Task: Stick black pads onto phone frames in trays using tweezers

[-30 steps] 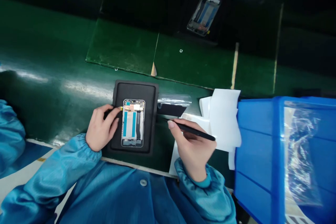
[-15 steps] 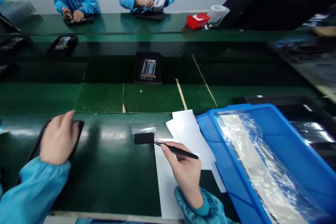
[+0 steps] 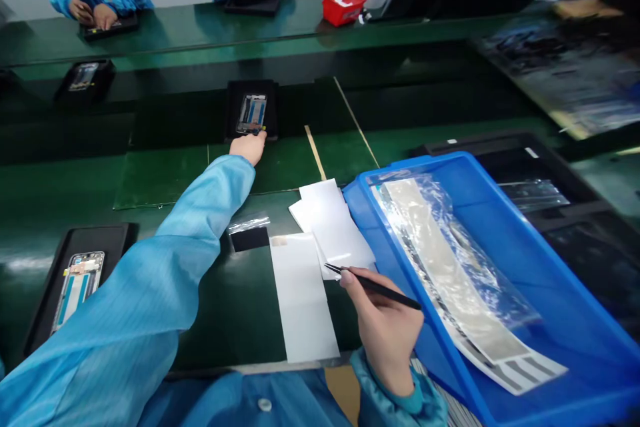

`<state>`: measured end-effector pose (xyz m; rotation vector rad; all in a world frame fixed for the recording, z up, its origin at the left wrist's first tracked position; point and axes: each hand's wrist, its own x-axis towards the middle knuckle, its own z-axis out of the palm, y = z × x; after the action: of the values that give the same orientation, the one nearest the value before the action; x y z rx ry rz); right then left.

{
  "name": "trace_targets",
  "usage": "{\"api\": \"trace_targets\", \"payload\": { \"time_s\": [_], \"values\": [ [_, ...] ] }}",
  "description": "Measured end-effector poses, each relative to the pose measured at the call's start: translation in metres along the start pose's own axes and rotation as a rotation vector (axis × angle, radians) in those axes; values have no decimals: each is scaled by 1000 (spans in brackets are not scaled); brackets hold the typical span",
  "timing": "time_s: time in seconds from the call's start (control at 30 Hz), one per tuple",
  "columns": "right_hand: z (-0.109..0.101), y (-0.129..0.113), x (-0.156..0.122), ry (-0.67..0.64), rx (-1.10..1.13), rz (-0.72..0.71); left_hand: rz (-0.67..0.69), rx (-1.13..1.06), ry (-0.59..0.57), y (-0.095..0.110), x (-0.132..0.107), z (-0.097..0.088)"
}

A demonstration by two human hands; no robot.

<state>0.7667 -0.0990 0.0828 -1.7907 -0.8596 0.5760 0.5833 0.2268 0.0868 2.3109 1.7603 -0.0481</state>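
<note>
Two bare hands reaching well apart over a green workbench (image 3: 225, 327). Left hand (image 3: 249, 147) stretching toward upper centre, fingertips touching the lower edge of a black tray (image 3: 251, 88) holding a phone frame (image 3: 251, 113); any grip on it impossible to tell. Right hand (image 3: 385, 327) pinching slim black tweezers (image 3: 377, 288) firmly, tips pointing left over white paper sheets (image 3: 330, 227) and gripping nothing. A second phone frame (image 3: 77, 283) lying in a black tray (image 3: 117, 240) at lower left. Blue plastic bin (image 3: 550, 267) sitting just right of the right hand.
</note>
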Motion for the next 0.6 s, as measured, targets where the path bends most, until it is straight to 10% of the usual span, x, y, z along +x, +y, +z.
{"api": "trace_targets", "payload": {
  "time_s": [0.17,0.4,0.6],
  "values": [
    [-2,12,4,-15,42,36,-160,-35,86,-36,-28,-10],
    [18,-4,16,-130,92,-36,-574,-595,381,-153,-80,-19],
    [26,-9,20,-170,108,-75,-471,-660,350,-226,-138,-60]
  ]
}}
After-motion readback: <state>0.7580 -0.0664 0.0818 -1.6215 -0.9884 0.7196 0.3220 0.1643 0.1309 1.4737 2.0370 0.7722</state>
